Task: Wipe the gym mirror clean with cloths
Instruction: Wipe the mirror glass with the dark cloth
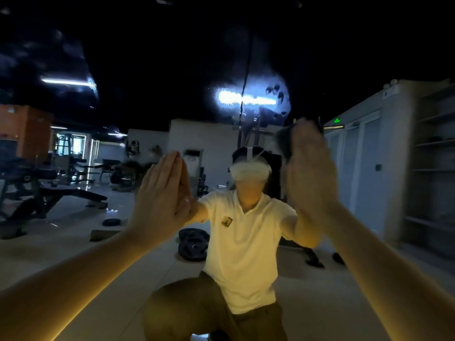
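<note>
— Glass, wall to wall: the big gym mirror [147, 70] fills the whole frame, w/ the dim room reflected in it.

— Hands?

— Left hand [160, 193], centre-left: fingers straight & together, flat on the glass, holding nothing. It meets its own reflection fingertip to fingertip.

— Right?

— Right hand [311, 173], centre-right & a bit higher. It presses a dark grey cloth [283, 143] onto the mirror. The cloth sticks out past the upper left edge of the hand. Hand is blurred, but the fingers look straight, prob. not curled round the cloth.

— Reflection?

— Person crouched, mid-frame, white polo shirt [242, 242], white headset [250, 172] over the eyes. Black round weight plates [193, 244] lie on the pale floor just left of the shirt. Dark padded bench [73, 193] at left. Bright strip light [246, 98] top centre, w/ smeary marks [278, 93] on the glass beside it. Small green sign [337, 120] at upper right.
</note>
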`<act>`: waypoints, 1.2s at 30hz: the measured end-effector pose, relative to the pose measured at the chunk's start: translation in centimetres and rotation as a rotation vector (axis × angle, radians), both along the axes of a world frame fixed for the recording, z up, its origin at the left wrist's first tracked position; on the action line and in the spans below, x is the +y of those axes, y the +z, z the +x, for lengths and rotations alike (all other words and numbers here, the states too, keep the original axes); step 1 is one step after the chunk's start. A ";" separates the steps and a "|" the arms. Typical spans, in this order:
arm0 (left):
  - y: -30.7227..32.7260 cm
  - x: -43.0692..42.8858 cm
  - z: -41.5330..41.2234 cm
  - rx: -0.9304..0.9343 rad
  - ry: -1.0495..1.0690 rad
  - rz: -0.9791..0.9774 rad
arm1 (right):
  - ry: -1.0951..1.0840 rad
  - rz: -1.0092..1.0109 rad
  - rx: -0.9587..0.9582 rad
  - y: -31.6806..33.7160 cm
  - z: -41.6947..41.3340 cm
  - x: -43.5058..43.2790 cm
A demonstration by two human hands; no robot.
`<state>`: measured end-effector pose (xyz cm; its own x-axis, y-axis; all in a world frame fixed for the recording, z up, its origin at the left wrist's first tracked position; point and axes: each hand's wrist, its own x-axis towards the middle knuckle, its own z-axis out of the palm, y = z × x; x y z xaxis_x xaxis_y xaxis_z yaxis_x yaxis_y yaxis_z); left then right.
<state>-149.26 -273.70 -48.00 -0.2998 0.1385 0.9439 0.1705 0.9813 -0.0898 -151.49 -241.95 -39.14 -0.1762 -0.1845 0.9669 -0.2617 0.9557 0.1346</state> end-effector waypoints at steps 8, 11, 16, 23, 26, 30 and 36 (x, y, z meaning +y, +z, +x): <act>2.6 -0.8 0.0 0.073 -0.093 0.024 | 0.194 0.171 -0.026 -7.9 -0.1 -12.4; 3.9 -1.3 -0.2 0.075 -0.078 0.010 | 0.182 0.734 -0.057 -9.9 0.0 -14.1; 5.6 -1.2 -1.1 0.142 -0.068 -0.006 | 0.002 0.149 -0.025 -0.8 -0.4 -6.1; 5.5 -0.9 -1.9 0.175 -0.023 -0.029 | 0.009 -0.357 0.169 2.1 -1.3 -7.2; 6.5 -1.5 -1.7 0.196 -0.046 -0.030 | 0.115 0.076 0.096 -1.6 -1.1 -13.9; 8.6 -1.7 -1.6 0.243 -0.070 -0.029 | 0.097 0.610 0.084 -0.9 -0.6 -13.1; 9.6 -0.7 -2.9 0.230 -0.020 0.005 | -0.144 -0.299 0.171 6.9 -0.9 0.2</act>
